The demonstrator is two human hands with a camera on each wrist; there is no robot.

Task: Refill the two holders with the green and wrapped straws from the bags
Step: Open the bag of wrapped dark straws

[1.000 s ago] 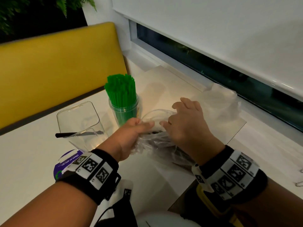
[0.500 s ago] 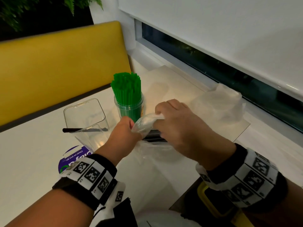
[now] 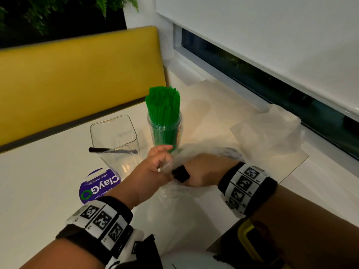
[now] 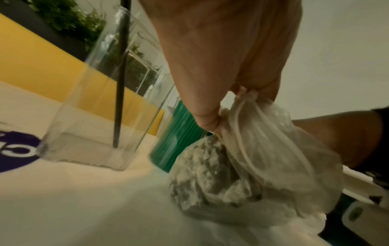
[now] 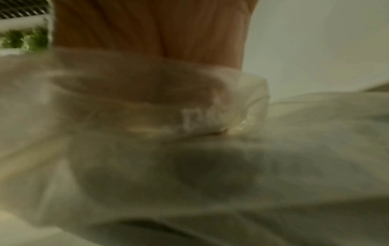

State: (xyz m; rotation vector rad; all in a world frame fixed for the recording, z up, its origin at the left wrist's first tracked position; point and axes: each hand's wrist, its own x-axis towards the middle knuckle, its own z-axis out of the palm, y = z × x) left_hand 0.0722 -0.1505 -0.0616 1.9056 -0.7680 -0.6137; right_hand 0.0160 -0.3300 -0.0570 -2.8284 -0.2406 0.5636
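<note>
Fingers point(image 4: 207, 119) of the left hand point(image 3: 155, 167) pinch the clear bag point(image 4: 263, 166) mouth; the right hand point(image 3: 202, 171) reaches inside, its grip hidden. Beyond the fingers stand the green straws point(image 3: 164, 111) holder and, left, a clear holder point(image 3: 116, 140) on the bench point(image 3: 38, 181).

This looks like a café or fast-food dining area. Beyond the hands' grip on the plastic bag runs a mustard-yellow upholstered bench back point(image 3: 77, 70), booth-style, along a smooth white tabletop point(image 3: 38, 171). Left of the grip, a round purple "ClayGo" clean-as-you-go sticker point(image 3: 99, 186) is stuck to the table. Just past the grip stands a clear round plastic holder point(image 3: 164, 133) packed with green drinking straws point(image 3: 164, 105), self-service style. Fern foliage point(image 3: 58, 12) hangs behind the bench, and a white roller blind point(image 3: 272, 35) covers the window to the right.
</note>
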